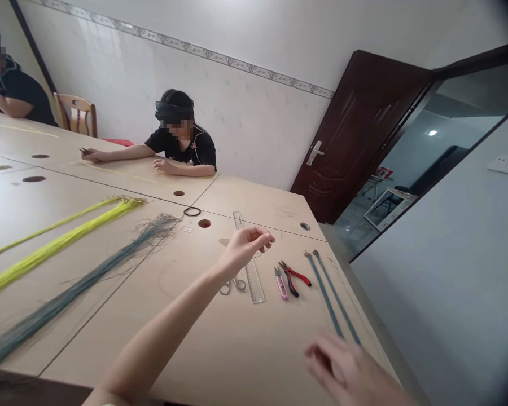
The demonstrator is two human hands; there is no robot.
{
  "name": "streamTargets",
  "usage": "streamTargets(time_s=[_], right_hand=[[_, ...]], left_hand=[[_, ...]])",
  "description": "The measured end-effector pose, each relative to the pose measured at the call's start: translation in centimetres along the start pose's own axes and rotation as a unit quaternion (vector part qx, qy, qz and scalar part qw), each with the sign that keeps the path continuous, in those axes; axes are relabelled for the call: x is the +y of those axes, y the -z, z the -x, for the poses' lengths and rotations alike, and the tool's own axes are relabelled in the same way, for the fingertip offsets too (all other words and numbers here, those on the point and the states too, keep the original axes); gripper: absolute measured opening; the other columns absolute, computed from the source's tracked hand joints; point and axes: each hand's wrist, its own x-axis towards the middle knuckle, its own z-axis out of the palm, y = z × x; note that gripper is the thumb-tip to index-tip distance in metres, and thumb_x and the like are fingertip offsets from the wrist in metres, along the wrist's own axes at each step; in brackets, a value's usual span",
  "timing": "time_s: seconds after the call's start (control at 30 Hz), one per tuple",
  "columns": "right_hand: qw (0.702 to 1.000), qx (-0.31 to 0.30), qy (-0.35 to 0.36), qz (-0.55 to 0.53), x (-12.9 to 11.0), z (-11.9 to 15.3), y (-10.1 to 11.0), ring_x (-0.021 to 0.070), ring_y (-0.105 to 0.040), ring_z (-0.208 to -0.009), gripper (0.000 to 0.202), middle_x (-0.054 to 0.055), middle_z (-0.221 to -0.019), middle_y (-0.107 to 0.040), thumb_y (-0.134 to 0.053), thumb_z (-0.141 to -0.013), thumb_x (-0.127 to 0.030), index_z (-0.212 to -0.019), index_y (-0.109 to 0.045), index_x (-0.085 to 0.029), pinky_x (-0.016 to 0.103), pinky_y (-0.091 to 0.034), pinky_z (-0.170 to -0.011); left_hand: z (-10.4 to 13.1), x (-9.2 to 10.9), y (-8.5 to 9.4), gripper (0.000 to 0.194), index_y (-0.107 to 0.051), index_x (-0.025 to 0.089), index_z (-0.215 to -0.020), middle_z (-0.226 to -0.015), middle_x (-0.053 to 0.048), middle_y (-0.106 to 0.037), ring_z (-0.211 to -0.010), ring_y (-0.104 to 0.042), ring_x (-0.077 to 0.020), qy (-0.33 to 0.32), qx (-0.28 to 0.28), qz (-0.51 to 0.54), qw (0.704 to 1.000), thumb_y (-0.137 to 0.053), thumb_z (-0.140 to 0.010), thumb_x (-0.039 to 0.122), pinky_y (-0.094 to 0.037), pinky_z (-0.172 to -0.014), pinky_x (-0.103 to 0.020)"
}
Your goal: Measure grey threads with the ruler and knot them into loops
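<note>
We see a clear ruler (pixel 255 285) on the table (pixel 232 355), partly beneath our left hand (pixel 248 243), whose fingertips are drawn together; we cannot tell whether they pinch a thread. Our blurred right hand (pixel 349 366) is near two blue-grey cord bundles (pixel 325 296), its grip unclear. Pink thread snips (pixel 281 286) and red-and-black pliers (pixel 288 272) lie between.

Pretty bright overall, kinda flat. Strongest glow is up top on the wall (pixel 254 34), nearly blown out, plus a small hot spot (pixel 432 133) through the doorway. Soft pale sheen on the left of the tabletop (pixel 220 344), faint shadow by the left hand (pixel 249 243). Right hand (pixel 351 366) is motion-blurred. Wide-angle lean everywhere, right-hand corners go black, faces pixelated.
</note>
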Motion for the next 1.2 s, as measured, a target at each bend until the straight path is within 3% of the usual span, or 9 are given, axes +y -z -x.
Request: streamTargets(time_s=[0.07,0.23,0.33,0.53,0.8,1.0,1.2], right_hand=[[0.999,-0.017,0.025,-0.036,-0.3,-2.6,0.7,0.0143,-0.06,-0.069,0.021,-0.001,-0.075,-0.06,-0.044,-0.095,-0.032,-0.08,-0.056,-0.024,0.026,-0.05,-0.064],[0.971,0.166,0.053,-0.161,-1.6,-8.4,1.0,0.0166,-0.062,-0.083,0.015,0.002,-0.084,-0.063,-0.049,-0.092,-0.032,-0.086,-0.058,-0.022,0.025,-0.05,-0.068],[0.949,0.203,0.064,-0.233,-1.9,-10.2,0.0,0.0192,-0.065,-0.088,0.015,0.004,-0.09,-0.066,-0.055,-0.089,-0.035,-0.089,-0.061,-0.021,0.025,-0.053,-0.065],[0.931,0.194,0.077,-0.3,-1.9,-11.6,-1.1,0.0182,-0.065,-0.09,0.011,0.004,-0.094,-0.066,-0.056,-0.089,-0.032,-0.094,-0.06,-0.022,0.025,-0.055,-0.069],[0.954,0.153,0.065,-0.249,-0.8,-12.6,-0.7,0.0171,-0.061,-0.09,0.007,0.0,-0.092,-0.063,-0.055,-0.09,-0.028,-0.09,-0.061,-0.024,0.029,-0.051,-0.076],[0.951,0.13,0.058,-0.273,-1.6,-12.8,-1.1,0.0155,-0.062,-0.076,0.006,0.0,-0.086,-0.062,-0.055,-0.089,-0.026,-0.089,-0.059,-0.023,0.029,-0.05,-0.07],[0.946,0.157,0.055,-0.28,-1.4,-13.1,-1.3,0.0164,-0.061,-0.076,0.008,0.0,-0.081,-0.062,-0.057,-0.088,-0.027,-0.084,-0.06,-0.022,0.027,-0.05,-0.064]], left_hand=[[0.0,0.6,-1.1,0.022,-0.06,0.018,-0.073,-0.079,-0.004,-0.064,-0.065,-0.054,-0.0117,-0.007,-0.018,0.029,0.999,-0.062,-0.08,0.039,-0.043,-0.062,-0.027],[1.3,2.7,-1.9,0.022,-0.061,0.019,-0.073,-0.075,-0.002,-0.064,-0.064,-0.053,-0.0117,-0.038,-0.037,0.058,0.997,-0.065,-0.079,0.04,-0.042,-0.063,-0.027],[2.0,3.7,-1.4,0.02,-0.061,0.02,-0.071,-0.072,-0.002,-0.064,-0.065,-0.054,-0.0129,-0.056,-0.03,0.064,0.996,-0.066,-0.079,0.038,-0.043,-0.063,-0.028],[1.7,4.1,-0.3,0.018,-0.062,0.02,-0.072,-0.071,-0.003,-0.064,-0.067,-0.056,-0.0146,-0.067,-0.009,0.069,0.995,-0.067,-0.078,0.036,-0.045,-0.064,-0.029],[1.1,3.2,-0.2,0.014,-0.064,0.024,-0.072,-0.077,-0.003,-0.062,-0.067,-0.054,-0.0142,-0.046,0.005,0.083,0.995,-0.067,-0.078,0.036,-0.044,-0.06,-0.028],[1.1,3.0,-0.3,0.014,-0.064,0.023,-0.071,-0.073,-0.001,-0.061,-0.068,-0.057,-0.0137,-0.008,-0.02,0.129,0.991,-0.067,-0.079,0.034,-0.047,-0.059,-0.025],[1.2,3.4,-0.4,0.011,-0.063,0.017,-0.075,-0.073,0.002,-0.063,-0.066,-0.058,-0.0067,0.018,-0.052,0.159,0.986,-0.064,-0.084,0.025,-0.046,-0.061,-0.016]])
